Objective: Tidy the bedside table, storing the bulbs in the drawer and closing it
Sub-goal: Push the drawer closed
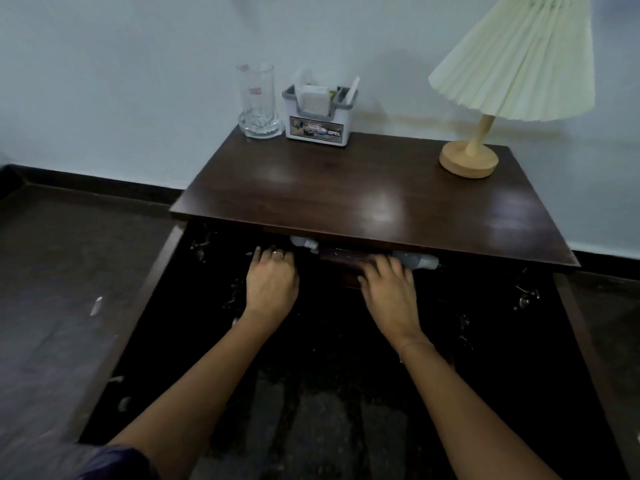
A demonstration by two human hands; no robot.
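While both arms reach into the drawer point(152, 282) | left hand point(272, 278), right hand point(388, 285) palm-down, apart | grips: cannot tell

A: Going by the tabletop point(363, 195), where does everything sit?
B: On it, at the back left corner, 1 glass point(258, 102), with the caddy point(317, 114) just right of that. The lamp point(468, 159) is at the back right corner.
A: And beneath?
B: The drawer point(149, 299) is open under its front edge. 2 bulbs lie inside, just below that edge: the left bulb point(304, 242) and the right bulb point(419, 260).
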